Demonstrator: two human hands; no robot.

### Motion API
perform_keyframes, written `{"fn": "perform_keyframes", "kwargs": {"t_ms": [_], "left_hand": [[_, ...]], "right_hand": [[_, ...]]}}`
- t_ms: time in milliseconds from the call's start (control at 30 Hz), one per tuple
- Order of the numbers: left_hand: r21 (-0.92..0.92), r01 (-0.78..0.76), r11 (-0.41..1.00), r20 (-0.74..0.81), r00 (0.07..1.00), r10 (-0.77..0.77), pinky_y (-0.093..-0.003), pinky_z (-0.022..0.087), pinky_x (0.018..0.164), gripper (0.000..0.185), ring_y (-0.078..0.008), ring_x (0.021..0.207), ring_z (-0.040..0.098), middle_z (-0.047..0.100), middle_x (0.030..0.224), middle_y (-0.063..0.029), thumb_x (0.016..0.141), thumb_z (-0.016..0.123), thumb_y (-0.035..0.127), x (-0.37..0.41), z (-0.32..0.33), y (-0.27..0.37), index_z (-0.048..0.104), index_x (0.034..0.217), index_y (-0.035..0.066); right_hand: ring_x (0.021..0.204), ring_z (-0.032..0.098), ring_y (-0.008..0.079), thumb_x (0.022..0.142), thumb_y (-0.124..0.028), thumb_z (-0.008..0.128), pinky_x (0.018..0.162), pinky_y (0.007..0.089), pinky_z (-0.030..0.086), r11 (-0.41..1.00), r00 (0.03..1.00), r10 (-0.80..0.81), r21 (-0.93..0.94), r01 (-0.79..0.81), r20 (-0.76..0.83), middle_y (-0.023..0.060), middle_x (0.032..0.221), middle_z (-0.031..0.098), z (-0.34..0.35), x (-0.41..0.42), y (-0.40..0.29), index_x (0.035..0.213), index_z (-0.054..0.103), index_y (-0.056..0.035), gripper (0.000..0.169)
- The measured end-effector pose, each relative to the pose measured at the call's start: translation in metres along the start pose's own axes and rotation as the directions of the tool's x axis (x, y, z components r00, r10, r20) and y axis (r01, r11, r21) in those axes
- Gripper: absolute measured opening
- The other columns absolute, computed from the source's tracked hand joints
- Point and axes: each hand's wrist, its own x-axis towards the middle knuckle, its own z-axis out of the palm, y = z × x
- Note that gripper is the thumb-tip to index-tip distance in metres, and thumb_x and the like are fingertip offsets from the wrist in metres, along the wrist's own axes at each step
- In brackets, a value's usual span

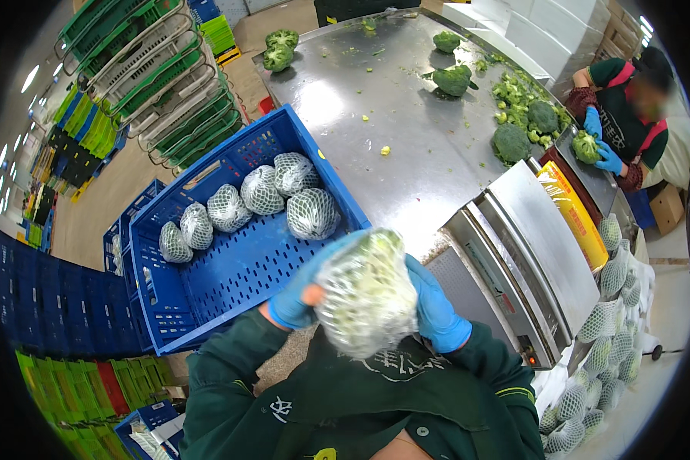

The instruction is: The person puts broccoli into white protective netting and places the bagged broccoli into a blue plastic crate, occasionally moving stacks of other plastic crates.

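Observation:
A head of broccoli wrapped in clear plastic film (pixel 369 293) is held up before my chest between both hands. My left hand (pixel 299 293), in a blue glove with a bare thumb tip showing, grips its left side. On its right side lies my right hand (pixel 437 310), also blue-gloved, its fingers partly hidden behind the head. Left of my hands, a blue plastic crate (pixel 241 282) holds several broccoli heads in white foam net sleeves (pixel 312 214). To the right stands a metal film-wrapping machine (pixel 529 247) with a perforated plate.
Loose broccoli heads (pixel 453 80) and trimmings (pixel 512 98) lie on the steel table (pixel 368 167). Across it, a co-worker (pixel 627 121) in blue gloves holds broccoli. Stacked green and white crates (pixel 167 86) rise at the left. Netted produce (pixel 598 356) is piled at the right.

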Motion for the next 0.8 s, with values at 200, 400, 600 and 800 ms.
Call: {"fn": "perform_keyframes", "kwargs": {"t_ms": [200, 400, 600, 800], "left_hand": [[-0.383, 0.034, 0.923, -0.278, 0.949, -0.150, -0.0473, 0.045, 0.098, 0.054, -0.0319, 0.115, 0.055, 0.052, 0.129, -0.0197, 0.094, 0.044, 0.039, -0.028, -0.102, 0.073, 0.047, 0.131, 0.000], [0.148, 0.266, 0.953, -0.064, 0.964, -0.259, -0.0360, 0.039, 0.104, 0.084, -0.0251, 0.122, 0.050, 0.047, 0.136, -0.0156, 0.077, 0.068, 0.051, 0.020, -0.168, 0.051, 0.040, 0.138, 0.002], [0.410, 0.222, 0.885, -0.071, 0.975, -0.211, -0.0333, 0.033, 0.106, 0.076, -0.0209, 0.125, 0.044, 0.046, 0.137, -0.0124, 0.081, 0.071, 0.031, 0.045, -0.198, 0.015, 0.035, 0.141, 0.003], [0.767, 0.071, 0.637, -0.097, 0.995, 0.007, -0.0352, 0.034, 0.105, 0.083, -0.0231, 0.123, 0.044, 0.043, 0.135, -0.0121, 0.075, 0.077, 0.035, 0.042, -0.183, 0.005, 0.036, 0.141, 0.005]], "right_hand": [[0.101, 0.059, 0.0181, 0.096, -0.008, 0.046, 0.088, 0.0300, 0.047, 0.712, 0.972, -0.220, -0.668, 0.216, 0.080, 0.0129, 0.113, 0.060, -0.013, 0.018, -0.012, 0.115, 0.057, 0.0042, 0.025], [0.086, 0.061, 0.0146, 0.093, -0.014, 0.054, 0.077, 0.0272, 0.049, 0.684, 0.966, -0.119, -0.724, -0.089, -0.230, 0.0108, 0.095, 0.066, -0.039, 0.006, -0.004, 0.104, 0.063, 0.0035, 0.022], [0.084, 0.060, 0.0158, 0.092, -0.015, 0.056, 0.075, 0.0283, 0.048, 0.585, 0.961, -0.053, -0.788, -0.192, -0.273, 0.0097, 0.091, 0.064, -0.067, -0.008, 0.015, 0.102, 0.064, 0.0017, 0.021], [0.079, 0.059, 0.0195, 0.091, -0.015, 0.057, 0.072, 0.0310, 0.047, 0.547, 0.948, -0.037, -0.800, -0.247, -0.317, 0.0124, 0.085, 0.062, -0.078, -0.020, 0.031, 0.101, 0.062, 0.0016, 0.020]]}}
